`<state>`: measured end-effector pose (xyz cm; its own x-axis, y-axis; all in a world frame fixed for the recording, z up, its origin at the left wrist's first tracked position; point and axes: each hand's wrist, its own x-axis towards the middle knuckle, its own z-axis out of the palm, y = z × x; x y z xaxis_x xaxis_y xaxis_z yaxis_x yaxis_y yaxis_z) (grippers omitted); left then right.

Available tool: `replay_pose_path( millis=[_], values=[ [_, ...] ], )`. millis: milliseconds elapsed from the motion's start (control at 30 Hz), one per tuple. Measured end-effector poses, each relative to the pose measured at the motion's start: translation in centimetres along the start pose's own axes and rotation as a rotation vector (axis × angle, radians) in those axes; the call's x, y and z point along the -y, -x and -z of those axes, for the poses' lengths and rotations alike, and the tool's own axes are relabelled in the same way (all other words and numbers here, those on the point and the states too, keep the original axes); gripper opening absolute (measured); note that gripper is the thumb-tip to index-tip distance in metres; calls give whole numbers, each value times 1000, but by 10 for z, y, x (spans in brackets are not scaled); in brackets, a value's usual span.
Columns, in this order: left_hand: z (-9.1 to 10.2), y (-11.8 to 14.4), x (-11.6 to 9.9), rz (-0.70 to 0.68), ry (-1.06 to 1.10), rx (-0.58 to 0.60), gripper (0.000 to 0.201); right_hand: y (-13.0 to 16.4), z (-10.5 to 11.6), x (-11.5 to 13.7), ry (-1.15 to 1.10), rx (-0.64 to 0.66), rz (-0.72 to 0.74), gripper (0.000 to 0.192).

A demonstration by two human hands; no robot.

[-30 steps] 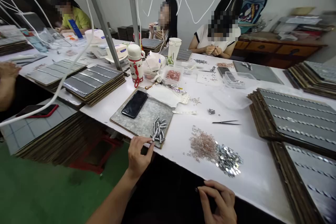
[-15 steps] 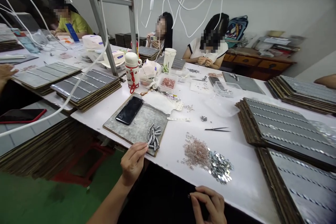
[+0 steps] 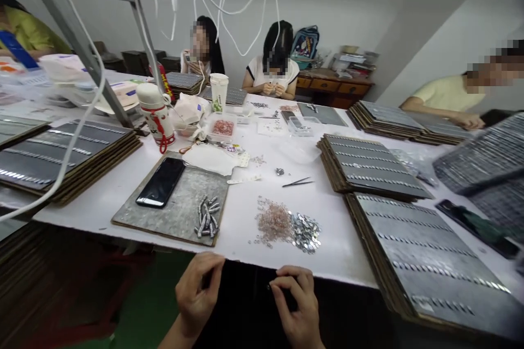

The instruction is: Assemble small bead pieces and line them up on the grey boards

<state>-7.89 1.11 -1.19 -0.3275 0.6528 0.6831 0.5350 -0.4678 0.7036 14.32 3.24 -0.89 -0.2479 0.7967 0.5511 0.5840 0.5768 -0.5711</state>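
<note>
While curled below table edge (image 3: 262, 262), hands (image 3: 249, 297).

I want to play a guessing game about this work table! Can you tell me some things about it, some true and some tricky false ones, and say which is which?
1. A black phone lies on the grey metal board. True.
2. Both hands, left hand and right hand, are below the edge of the white table. True.
3. The thin black tweezers are pinched in the right hand. False: they lie on the table, past the heap of pink beads.
4. The shiny silver sequins lie right beside the pink beads. True.
5. The white flask with the red cord has fallen over. False: it stands upright.
</note>
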Motion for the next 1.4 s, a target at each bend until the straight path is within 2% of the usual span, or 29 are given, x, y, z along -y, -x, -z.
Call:
replay_pose_path(
  millis=[100, 233, 267, 333, 467, 633, 900, 1400],
  values=[
    [-22, 18, -23, 326, 229, 197, 19, 1, 3, 3, -12, -13, -32, 10],
    [-48, 38, -47, 949, 541, 397, 11, 3, 7, 5, -32, -48, -55, 10],
    [-51, 42, -50, 1055, 600, 423, 13, 3, 8, 5, -37, -53, -60, 10],
    [-55, 45, -53, 1167, 683, 441, 16, 3, 10, 5, -47, -58, -69, 10],
    [-55, 40, -53, 1223, 788, 373, 16, 4, 10, 4, -58, -51, -93, 10],
    [-53, 29, -53, 1265, 780, 313, 18, 6, 11, 4, -65, -67, -127, 11],
    [-53, 29, -56, 1308, 846, 331, 21, 9, 8, 7, -87, -39, -129, 11],
    [-52, 26, -58, 1277, 732, 357, 21, 11, 8, 6, -43, 6, -128, 11]
  ],
)
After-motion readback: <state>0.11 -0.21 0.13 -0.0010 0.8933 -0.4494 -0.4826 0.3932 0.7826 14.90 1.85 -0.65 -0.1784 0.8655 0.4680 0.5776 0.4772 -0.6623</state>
